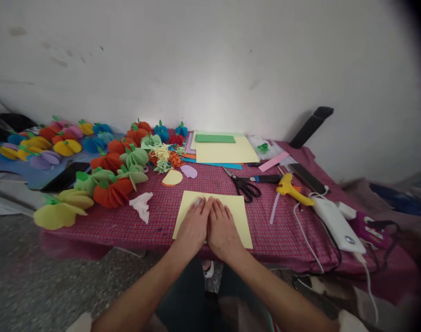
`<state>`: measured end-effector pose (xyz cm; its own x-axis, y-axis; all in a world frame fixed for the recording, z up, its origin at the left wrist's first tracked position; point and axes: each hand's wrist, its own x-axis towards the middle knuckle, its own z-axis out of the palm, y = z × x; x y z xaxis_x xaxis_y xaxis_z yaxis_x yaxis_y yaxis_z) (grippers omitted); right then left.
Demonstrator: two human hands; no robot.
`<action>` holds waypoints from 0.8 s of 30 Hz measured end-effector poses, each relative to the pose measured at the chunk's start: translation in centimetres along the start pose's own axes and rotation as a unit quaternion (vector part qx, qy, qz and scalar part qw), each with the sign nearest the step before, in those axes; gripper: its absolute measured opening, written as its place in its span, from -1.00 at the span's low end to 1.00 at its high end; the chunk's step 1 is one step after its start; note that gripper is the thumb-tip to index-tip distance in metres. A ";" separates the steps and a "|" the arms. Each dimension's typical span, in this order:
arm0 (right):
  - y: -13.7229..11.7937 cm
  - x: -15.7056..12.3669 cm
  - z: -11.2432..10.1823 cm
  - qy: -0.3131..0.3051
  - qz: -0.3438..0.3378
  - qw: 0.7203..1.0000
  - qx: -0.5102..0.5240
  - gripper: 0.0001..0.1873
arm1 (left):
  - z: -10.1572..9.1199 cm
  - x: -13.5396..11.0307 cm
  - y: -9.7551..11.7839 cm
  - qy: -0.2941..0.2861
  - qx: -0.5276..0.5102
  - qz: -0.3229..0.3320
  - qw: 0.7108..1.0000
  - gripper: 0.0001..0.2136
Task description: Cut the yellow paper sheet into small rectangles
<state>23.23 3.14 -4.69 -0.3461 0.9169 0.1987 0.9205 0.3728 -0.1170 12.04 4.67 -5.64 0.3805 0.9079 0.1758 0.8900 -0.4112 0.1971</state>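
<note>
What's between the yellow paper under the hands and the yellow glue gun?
The head view shows black scissors there, handles near the yellow paper, then a lilac stick by the glue gun. A blue-and-black tool lies slightly farther back.

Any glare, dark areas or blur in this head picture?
Head view: bright patch on the wall; dark vignette at the upper right corner and right edge; left hand and right hand readable on the yellow sheet, no obvious motion blur.

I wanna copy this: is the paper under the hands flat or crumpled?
Flat: the paper's visible edges run straight, left hand and right hand on top. Whether it's folded, I can't tell.
</note>
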 end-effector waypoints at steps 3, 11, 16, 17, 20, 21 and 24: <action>0.2 -0.1 -0.3 -0.004 0.016 1.000 0.007 -0.45 | -0.8 -0.7 -0.3 0.013 0.028 -0.022 0.999 -0.49; 2.3 -1.8 -1.5 -0.028 0.021 0.999 0.003 -0.28 | -2.4 -2.7 -1.0 0.038 0.122 -0.066 0.990 -0.56; 5.4 -4.5 -2.3 -0.053 0.025 0.998 -0.010 -0.20 | -2.7 -5.1 -2.6 0.035 0.149 -0.063 0.986 -0.52; 6.2 -5.0 -2.5 -0.060 0.020 0.998 -0.011 -0.19 | -2.9 -5.6 -2.9 0.034 0.151 -0.061 0.986 -0.50; 7.9 -5.5 -3.1 -0.070 0.014 0.997 -0.015 -0.23 | -3.9 -6.0 -3.0 0.043 0.149 -0.048 0.987 -0.46; 8.2 -5.2 -3.4 -0.063 0.015 0.998 -0.017 -0.26 | -4.3 -5.6 -2.7 0.047 0.144 -0.039 0.988 -0.47; 8.0 -3.3 -3.9 -0.021 0.004 0.999 -0.027 -0.38 | -4.8 -2.7 -1.1 0.050 0.113 0.012 0.992 -0.54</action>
<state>32.38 2.54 -2.50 -0.3455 0.9254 0.1559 0.9311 0.3588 -0.0659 8.87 2.30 -1.67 0.3854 0.8812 0.2739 0.9189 -0.3934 -0.0274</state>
